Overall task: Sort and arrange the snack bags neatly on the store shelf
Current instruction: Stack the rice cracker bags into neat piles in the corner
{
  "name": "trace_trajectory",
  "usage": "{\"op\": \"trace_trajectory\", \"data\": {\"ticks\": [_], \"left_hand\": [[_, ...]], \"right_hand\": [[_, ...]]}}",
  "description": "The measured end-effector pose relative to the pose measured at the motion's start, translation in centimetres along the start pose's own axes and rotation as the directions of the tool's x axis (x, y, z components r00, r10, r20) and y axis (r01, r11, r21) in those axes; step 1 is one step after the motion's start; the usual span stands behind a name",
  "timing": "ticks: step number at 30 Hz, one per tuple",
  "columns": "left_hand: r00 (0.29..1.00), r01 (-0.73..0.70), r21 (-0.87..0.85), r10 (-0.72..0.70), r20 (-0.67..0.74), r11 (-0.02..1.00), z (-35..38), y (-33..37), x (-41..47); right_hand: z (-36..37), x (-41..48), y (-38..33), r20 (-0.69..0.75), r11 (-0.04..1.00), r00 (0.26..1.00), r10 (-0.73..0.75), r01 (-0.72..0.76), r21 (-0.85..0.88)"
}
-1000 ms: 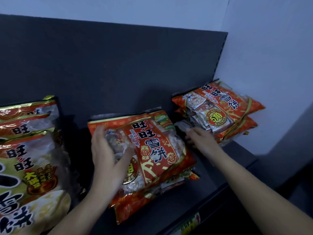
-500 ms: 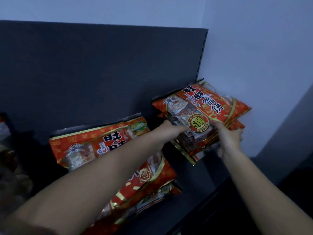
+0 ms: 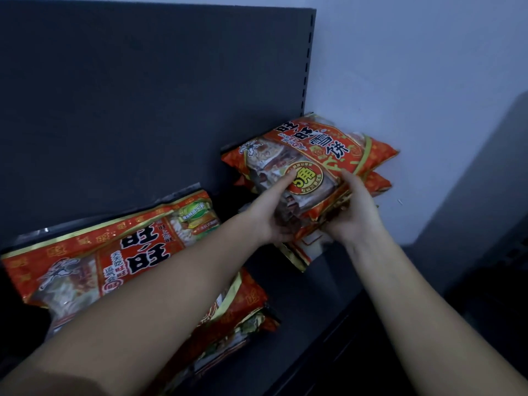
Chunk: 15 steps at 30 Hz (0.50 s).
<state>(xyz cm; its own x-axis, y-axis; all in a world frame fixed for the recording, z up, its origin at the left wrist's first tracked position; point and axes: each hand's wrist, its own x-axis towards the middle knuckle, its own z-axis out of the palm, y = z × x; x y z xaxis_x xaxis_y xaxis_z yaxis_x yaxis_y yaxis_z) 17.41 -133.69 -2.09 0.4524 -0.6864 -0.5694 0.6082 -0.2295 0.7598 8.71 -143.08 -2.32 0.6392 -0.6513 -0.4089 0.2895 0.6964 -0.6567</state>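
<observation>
Beside the left pile [image 3: 128, 252] on the shelf [image 3: 328, 295], the left hand [image 3: 271, 221] is now curling its grip around the top bag [image 3: 328, 150] of the right pile [image 3: 377, 184], and the right hand [image 3: 354, 212] is shifting inward, grip pinching its near edge

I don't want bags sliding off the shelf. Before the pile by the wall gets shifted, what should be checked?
1. Both hands hold the right stack: ok; the left hand and right hand grip its near end.
2. Bags in it aligned: not ok; lower bags stick out past the top one.
3. Stack square to the back panel: not ok; it sits skewed.
4. Free shelf beside it: ok; a bare strip separates it from the left stack.
5. Left forearm clear of the left stack: cannot tell; it crosses over it.
</observation>
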Motion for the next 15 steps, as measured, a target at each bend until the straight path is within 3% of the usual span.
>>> {"op": "trace_trajectory", "data": {"ticks": [2,4,7,9,11,15], "left_hand": [[0.999,-0.044,-0.031,0.043,-0.017,0.999,0.1,0.7,0.0],[0.997,-0.073,-0.054,0.071,-0.039,0.996,0.3,1.4,-0.1],[0.994,-0.083,-0.069,0.078,-0.071,0.994,0.7,2.4,-0.4],[0.994,-0.090,-0.084,0.084,-0.074,0.992,1.0,2.9,-0.6],[0.993,-0.095,-0.112,0.087,-0.076,0.989,1.3,3.4,-0.7],[0.992,-0.104,-0.120,0.095,-0.083,0.987,1.6,3.9,-1.0]], "right_hand": [[-0.9,0.3,0.2,-0.051,0.996,0.996,-0.071,0.074,0.056],[-1.9,0.5,0.9,-0.206,0.979,0.965,-0.164,0.185,0.088],[-3.0,-0.2,3.2,-0.434,0.967,0.869,-0.237,0.252,-0.023],[-3.7,-0.1,5.0,-0.500,0.978,0.841,-0.206,0.162,-0.132],[-3.7,-0.1,6.2,-0.512,0.988,0.855,-0.079,0.001,-0.152],[-2.4,-0.2,7.1,-0.330,0.971,0.927,0.177,-0.219,-0.095]]}}
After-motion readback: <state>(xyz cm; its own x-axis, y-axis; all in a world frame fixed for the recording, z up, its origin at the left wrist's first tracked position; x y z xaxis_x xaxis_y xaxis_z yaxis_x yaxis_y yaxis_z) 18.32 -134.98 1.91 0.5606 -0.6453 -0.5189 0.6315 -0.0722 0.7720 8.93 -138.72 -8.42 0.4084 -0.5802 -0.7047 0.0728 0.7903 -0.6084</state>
